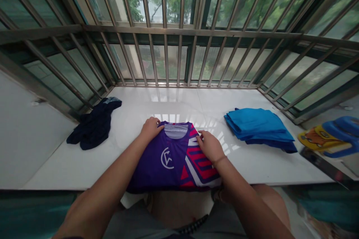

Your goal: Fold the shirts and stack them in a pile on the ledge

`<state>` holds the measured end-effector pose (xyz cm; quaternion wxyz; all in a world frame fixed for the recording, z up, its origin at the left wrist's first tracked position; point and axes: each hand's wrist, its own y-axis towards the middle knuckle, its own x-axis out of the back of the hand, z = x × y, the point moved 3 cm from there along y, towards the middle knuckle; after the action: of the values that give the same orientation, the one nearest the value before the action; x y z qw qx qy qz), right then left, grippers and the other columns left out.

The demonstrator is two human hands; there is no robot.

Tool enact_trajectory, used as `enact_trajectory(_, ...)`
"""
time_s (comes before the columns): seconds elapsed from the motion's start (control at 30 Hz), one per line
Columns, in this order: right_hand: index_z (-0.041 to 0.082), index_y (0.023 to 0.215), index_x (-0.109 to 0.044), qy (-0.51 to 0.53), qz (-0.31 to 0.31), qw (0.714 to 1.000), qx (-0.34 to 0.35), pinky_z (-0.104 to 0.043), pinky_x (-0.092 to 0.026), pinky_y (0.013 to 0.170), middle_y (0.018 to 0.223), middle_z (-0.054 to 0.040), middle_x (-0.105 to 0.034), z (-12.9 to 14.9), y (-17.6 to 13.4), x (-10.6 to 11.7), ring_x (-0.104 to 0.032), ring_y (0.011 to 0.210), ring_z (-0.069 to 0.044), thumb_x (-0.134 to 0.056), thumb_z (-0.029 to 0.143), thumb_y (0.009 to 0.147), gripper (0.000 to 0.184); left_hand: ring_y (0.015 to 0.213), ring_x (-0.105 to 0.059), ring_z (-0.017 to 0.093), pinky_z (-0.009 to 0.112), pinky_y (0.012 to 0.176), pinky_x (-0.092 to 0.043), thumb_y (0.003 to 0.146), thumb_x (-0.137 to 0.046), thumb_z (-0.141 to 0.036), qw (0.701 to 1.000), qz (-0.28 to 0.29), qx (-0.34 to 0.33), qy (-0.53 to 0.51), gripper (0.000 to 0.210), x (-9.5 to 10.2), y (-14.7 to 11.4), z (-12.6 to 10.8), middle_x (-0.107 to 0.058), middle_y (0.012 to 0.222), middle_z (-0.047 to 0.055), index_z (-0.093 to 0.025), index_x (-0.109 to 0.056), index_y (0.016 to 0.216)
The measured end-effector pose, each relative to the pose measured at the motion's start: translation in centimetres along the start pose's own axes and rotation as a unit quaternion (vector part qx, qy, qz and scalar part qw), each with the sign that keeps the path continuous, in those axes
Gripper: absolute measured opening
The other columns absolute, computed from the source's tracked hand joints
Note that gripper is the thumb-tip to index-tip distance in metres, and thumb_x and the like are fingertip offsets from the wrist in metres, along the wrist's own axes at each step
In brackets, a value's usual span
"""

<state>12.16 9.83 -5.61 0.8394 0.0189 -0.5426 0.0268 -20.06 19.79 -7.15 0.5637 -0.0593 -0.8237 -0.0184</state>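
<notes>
Clothing in dark navy (97,125) is left loosely bunched at the far left of a glossy white ledge (174,101), with a pale, patterned patch (112,100) shown at its upper end. Across the back, the ledge is bordered by metal window bars (165,59), and green trees (238,0) can be seen through the glass.

Next, the left hand (152,127) is set at the left shoulder of a purple jersey (157,160), its fingers kept close together and its thumb laid over the cloth beside the neckline. Whether the fabric is pinched there or merely touched cannot be told. The jersey is spread front side up at the near edge of the ledge, in the middle, its collar turned toward the window. A white circular emblem is printed on the chest, and its right side is covered in red and white shapes (bold, angular ones). The opposite shoulder is touched by the right hand (210,145), thumb and forefinger held slightly apart; again, a firm grip cannot be confirmed.

Farther right, bright blue folded cloth (258,123) is stacked over darker blue fabric (276,145). At the far right, a yellow-and-blue article (316,138) is partly cut off by the frame.
</notes>
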Motion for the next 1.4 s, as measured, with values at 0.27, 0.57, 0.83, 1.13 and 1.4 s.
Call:
enact_trajectory(0.27, 0.020, 0.088, -0.080, 0.015, 0.106, 0.994, -0.006, -0.024, -0.045, 0.070, 0.083, -0.0014, -0.079, -0.3, 11.5, -0.8, -0.071, 0.079, -0.016, -0.080, 0.029, 0.093, 0.010, 0.072, -0.066, 0.022, 0.031, 0.069, -0.045, 0.068, -0.087, -0.057, 0.984, 0.127, -0.031, -0.120, 0.037, 1.0, 6.4, 1.0, -0.072, 0.069, 0.001, -0.023, -0.072, 0.068)
enact_trajectory(0.57, 0.017, 0.107, -0.077, 0.043, -0.039, 0.998, -0.024, -0.025, -0.045, 0.075, 0.097, -0.0052, -0.079, -0.5, 20.5, 5.4, -0.068, 0.086, -0.016, -0.071, 0.031, 0.101, 0.017, 0.065, -0.054, 0.016, 0.029, 0.063, -0.038, 0.067, -0.080, -0.079, 0.974, -0.027, 0.013, -0.226, 0.062, 6.8, 13.5, 0.6, -0.062, 0.067, -0.002, -0.020, -0.072, 0.085)
enact_trajectory(0.83, 0.018, 0.116, -0.073, 0.070, -0.111, 0.990, 0.041, -0.029, -0.050, 0.086, 0.104, -0.0055, -0.078, -0.9, 18.0, 8.2, -0.069, 0.089, -0.017, -0.065, 0.035, 0.105, 0.022, 0.078, -0.068, 0.020, 0.031, 0.075, -0.051, 0.085, -0.074, -0.062, 0.970, -0.066, -0.048, -0.229, 0.052, 10.7, 11.2, -0.7, -0.079, 0.091, 0.005, -0.018, -0.073, 0.114)
enact_trajectory(1.13, 0.014, 0.130, -0.068, 0.040, -0.051, 0.997, 0.031, -0.029, -0.053, 0.085, 0.119, -0.0123, -0.075, -4.4, 12.4, 4.0, -0.070, 0.087, -0.016, -0.065, 0.028, 0.105, 0.029, 0.111, -0.073, 0.028, 0.042, 0.102, -0.059, 0.086, -0.066, -0.038, 0.981, 0.039, -0.118, -0.147, 0.042, 5.5, -2.8, 4.1, -0.078, 0.125, 0.010, -0.022, -0.075, 0.124)
enact_trajectory(1.4, 0.016, 0.128, -0.071, -0.034, -0.021, 0.992, 0.117, -0.035, -0.048, 0.109, 0.127, -0.0133, -0.073, -1.7, 7.1, 1.2, -0.066, 0.120, -0.026, -0.063, 0.024, 0.105, 0.026, 0.115, -0.070, 0.029, 0.046, 0.107, -0.056, 0.091, -0.067, -0.027, 0.976, -0.007, -0.176, -0.130, 0.036, 1.5, -7.1, 7.6, -0.073, 0.120, 0.009, -0.025, -0.076, 0.125)
